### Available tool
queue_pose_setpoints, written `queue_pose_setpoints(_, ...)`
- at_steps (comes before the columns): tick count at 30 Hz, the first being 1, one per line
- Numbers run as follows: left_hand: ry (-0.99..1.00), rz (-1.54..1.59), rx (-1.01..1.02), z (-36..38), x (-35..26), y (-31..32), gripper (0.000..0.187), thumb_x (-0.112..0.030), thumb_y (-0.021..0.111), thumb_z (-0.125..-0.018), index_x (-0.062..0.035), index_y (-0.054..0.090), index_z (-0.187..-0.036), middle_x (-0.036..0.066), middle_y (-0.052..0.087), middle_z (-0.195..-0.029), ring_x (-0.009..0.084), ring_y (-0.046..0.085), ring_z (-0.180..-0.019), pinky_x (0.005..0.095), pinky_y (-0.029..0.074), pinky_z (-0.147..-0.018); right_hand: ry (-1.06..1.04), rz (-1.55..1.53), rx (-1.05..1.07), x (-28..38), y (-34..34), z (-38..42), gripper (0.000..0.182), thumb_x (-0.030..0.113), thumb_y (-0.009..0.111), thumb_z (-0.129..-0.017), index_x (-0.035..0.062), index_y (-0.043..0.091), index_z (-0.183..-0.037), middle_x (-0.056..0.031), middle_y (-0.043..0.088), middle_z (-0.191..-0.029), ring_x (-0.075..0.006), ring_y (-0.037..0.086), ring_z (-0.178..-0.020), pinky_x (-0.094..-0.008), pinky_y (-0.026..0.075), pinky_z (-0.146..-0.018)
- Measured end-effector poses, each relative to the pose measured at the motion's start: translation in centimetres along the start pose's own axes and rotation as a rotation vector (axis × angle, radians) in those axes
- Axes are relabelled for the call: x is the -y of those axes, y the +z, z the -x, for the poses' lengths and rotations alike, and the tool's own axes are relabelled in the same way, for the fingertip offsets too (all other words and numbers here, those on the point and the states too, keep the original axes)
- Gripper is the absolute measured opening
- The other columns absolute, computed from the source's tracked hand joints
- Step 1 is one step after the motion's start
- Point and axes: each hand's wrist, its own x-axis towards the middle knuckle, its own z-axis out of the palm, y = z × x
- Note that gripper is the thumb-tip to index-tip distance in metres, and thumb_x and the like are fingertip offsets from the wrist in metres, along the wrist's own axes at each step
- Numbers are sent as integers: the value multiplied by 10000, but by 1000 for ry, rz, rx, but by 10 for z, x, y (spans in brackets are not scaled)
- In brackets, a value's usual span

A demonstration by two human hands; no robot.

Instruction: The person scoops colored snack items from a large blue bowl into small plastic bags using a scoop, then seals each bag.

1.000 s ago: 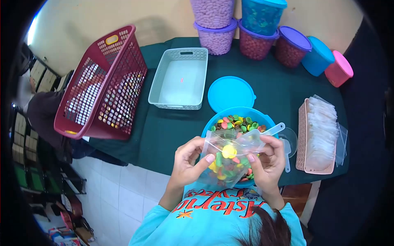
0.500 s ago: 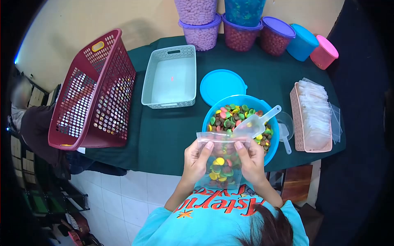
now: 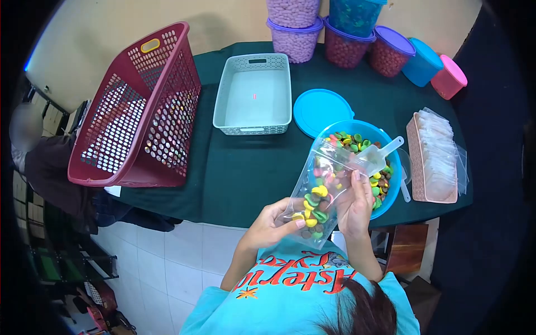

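A clear plastic bag [image 3: 326, 201], partly filled with yellow, green, pink and brown round candies, is tilted in front of my chest. My left hand [image 3: 273, 226] grips its lower left side, thumb over the front. Along the right edge rests my right hand [image 3: 355, 207], its fingers stretched upward and its palm against the bag. Behind the bag stands a blue tub [image 3: 395, 190] of the same candies, partly hidden by it. A translucent scoop [image 3: 375, 158] lies on the candies, its handle over the tub's right rim.
A blue lid [image 3: 322, 111] lies behind the tub. Left of it are a pale green basket [image 3: 223, 106] and a tall maroon basket [image 3: 125, 173]. To the right, a pink basket [image 3: 416, 162] holds stacked clear bags. Lidded tubs [image 3: 349, 47] line the back. A person [image 3: 47, 167] is at far left.
The bag has turned from upright to tilted. My left hand has moved from its top edge to the lower left side, and my right hand has opened along its right edge.
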Motion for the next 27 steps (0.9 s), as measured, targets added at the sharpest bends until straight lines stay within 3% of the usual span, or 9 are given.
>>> queue_pose_setpoints(5, -51, -39, 8, 12, 0, -18, 406, -68, 577, -812, 56, 440, -1174, 115, 561, -1020, 195, 552, -945, 331, 466, -791, 57, 219, 65, 1, -15, 3, 193, 99, 456, -884, -10, 505, -1036, -115, 575, -932, -149, 577, -795, -309, 523, -701)
queue_pose_setpoints(8, 85, -177, 204, 8, 5, -31, 551, -240, 599, -813, 52, 387, -1230, 148, 509, -1120, 216, 517, -1010, 366, 413, -867, 67, 312, 94, 6, -15, 9, 185, 90, 467, -878, -23, 507, -1020, -118, 578, -929, -157, 585, -793, -308, 532, -691)
queue_pose_setpoints(10, 25, 203, 329, 0, 7, -30, 765, -466, 568, -787, 44, 299, -1289, 161, 419, -1234, 223, 471, -1074, 384, 352, -929, 118, 284, 121, 3, -16, 11, 184, 65, 491, -864, -25, 492, -1024, -118, 566, -969, -152, 584, -809, -309, 527, -708)
queue_pose_setpoints(11, 24, 97, 339, -6, 7, -26, 904, -666, 394, -770, 36, 234, -1317, 163, 357, -1289, 219, 467, -1079, 384, 360, -925, 111, 289, 142, 2, -14, 12, 203, 41, 498, -854, -24, 472, -1045, -115, 563, -973, -143, 581, -816, -295, 524, -706)
queue_pose_setpoints(14, -83, 467, 223, -27, 21, -14, 954, -740, 266, -749, 18, 226, -1326, 159, 373, -1280, 207, 481, -1047, 394, 371, -918, 94, 335, 195, 1, -14, 12, 299, -7, 522, -822, -20, 417, -1101, -98, 566, -954, -125, 572, -844, -250, 512, -696)
queue_pose_setpoints(18, -200, 550, 43, -37, 19, 15, 964, -768, 128, -736, -25, 222, -1343, 151, 361, -1299, 195, 499, -977, 326, 418, -813, -164, 724, 170, 22, -1, 6, 489, 9, 581, -748, 0, 382, -1195, -150, 511, -1076, -169, 540, -904, -280, 456, -740)
queue_pose_setpoints(20, -212, 512, 93, -45, 12, 23, 1006, -798, 126, -705, -29, 213, -1346, 147, 368, -1288, 195, 484, -990, 298, 412, -780, -618, 1479, 306, 37, -6, -5, 615, 65, 612, -686, 16, 361, -1245, -152, 470, -1151, -251, 447, -1037, -371, 344, -876)
queue_pose_setpoints(21, -183, 452, 122, -48, 11, 27, 1018, -806, 127, -696, -28, 207, -1348, 148, 366, -1290, 196, 476, -1006, 298, 409, -788, -496, 1376, 386, 39, -11, -8, 619, 123, 621, -651, 43, 413, -1228, -103, 471, -1177, -291, 347, -1123, -415, 235, -944)
queue_pose_setpoints(27, -113, 371, 103, -60, 7, 40, 1029, -798, 156, -705, 14, 201, -1335, 173, 337, -1314, 230, 457, -1059, 315, 395, -815, -594, 1361, 478, 59, -22, -23, 449, 116, 630, -669, 112, 554, -1111, -40, 488, -1189, -257, 402, -1091, -408, 264, -932)
